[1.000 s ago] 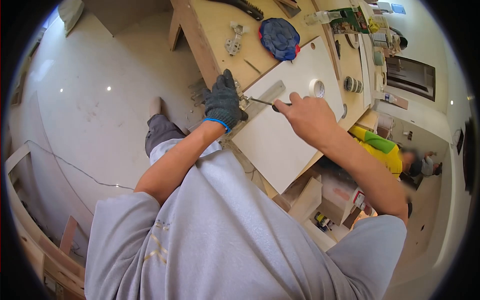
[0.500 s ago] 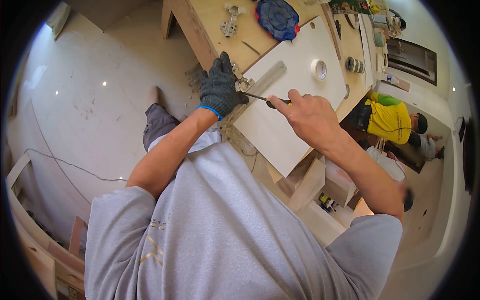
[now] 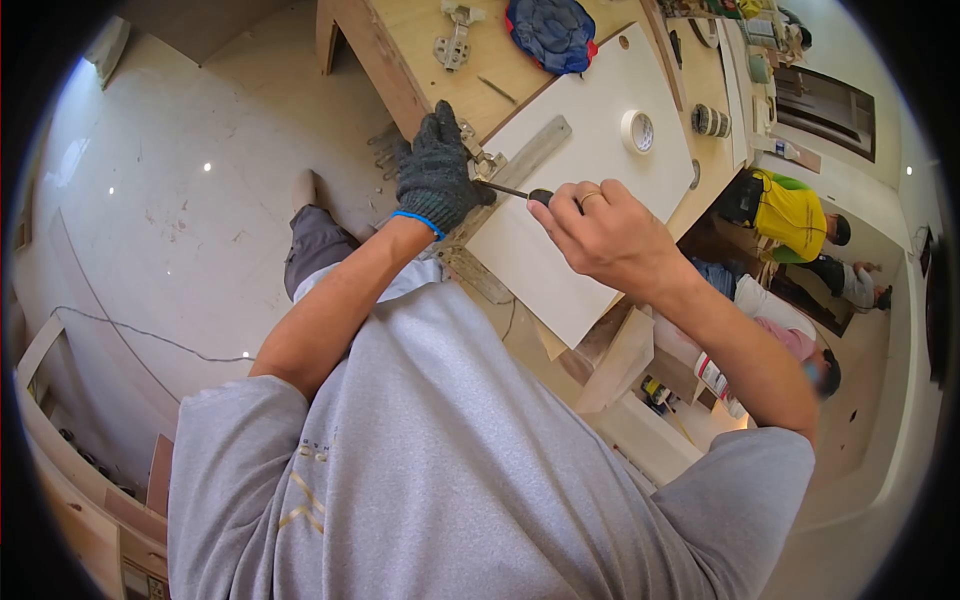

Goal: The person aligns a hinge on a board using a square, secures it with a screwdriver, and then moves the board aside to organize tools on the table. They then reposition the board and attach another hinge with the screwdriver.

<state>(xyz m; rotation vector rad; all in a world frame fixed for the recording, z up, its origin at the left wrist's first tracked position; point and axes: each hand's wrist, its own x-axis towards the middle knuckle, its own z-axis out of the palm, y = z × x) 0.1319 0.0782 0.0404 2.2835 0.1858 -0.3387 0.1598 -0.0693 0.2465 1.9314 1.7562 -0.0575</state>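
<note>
My left hand (image 3: 435, 175), in a dark knit glove with a blue cuff, lies over the near left edge of a white panel (image 3: 560, 265). Its fingers are stretched out, and the thumb rests beside a metal cabinet hinge (image 3: 488, 163) that the hand partly covers. In my bare right hand (image 3: 618, 238) is a screwdriver (image 3: 507, 189), gripped by its black handle. The shaft points left to the hinge by my left thumb; the tip's exact contact is hidden. A worn grey strip (image 3: 540, 148) lies on the panel just beyond.
On the wooden workbench (image 3: 400, 45) are another hinge (image 3: 455, 42), a thin pencil-like rod (image 3: 497, 89) and a blue fabric item (image 3: 552, 36). A tape roll (image 3: 628, 132) sits on the panel. People, one in a yellow shirt (image 3: 790, 215), are at the right. A cable (image 3: 150, 335) crosses the floor.
My right hand has turned around the screwdriver handle, its knuckles now rolled upward. My left hand stays nearly in place. At the right, the people have shifted position.
</note>
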